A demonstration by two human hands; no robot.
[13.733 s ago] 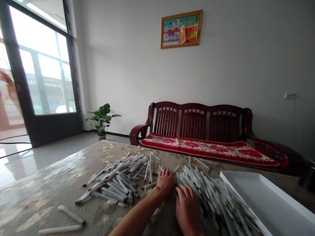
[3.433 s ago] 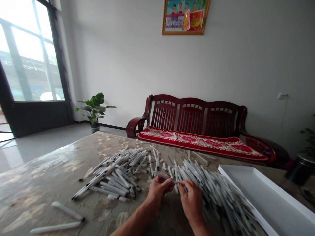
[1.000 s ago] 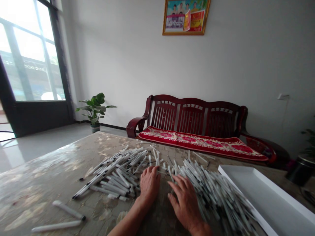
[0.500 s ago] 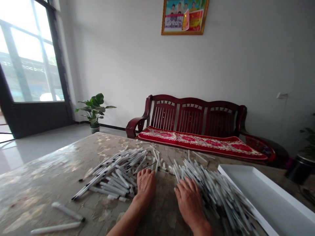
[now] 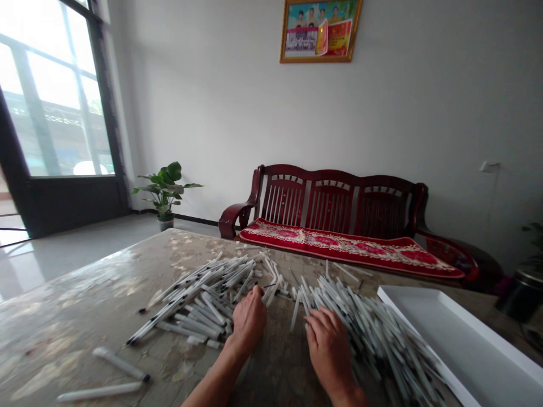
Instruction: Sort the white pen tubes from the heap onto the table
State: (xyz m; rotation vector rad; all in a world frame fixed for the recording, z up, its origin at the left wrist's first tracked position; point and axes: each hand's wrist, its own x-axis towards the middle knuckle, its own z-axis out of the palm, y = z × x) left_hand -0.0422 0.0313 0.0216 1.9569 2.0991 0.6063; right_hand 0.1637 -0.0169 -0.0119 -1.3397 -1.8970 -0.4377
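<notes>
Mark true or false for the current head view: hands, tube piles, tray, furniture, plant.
1. The right hand is at the edge of the right pile of white tubes. True.
2. The white tray lies to the right of that pile. True.
3. The left hand is inside the tray. False: it is beside the left pile of white tubes.
4. The potted plant stands on the table. False: it stands beyond the table's far edge.
5. A red patterned cloth covers the bench seat. True.
</notes>
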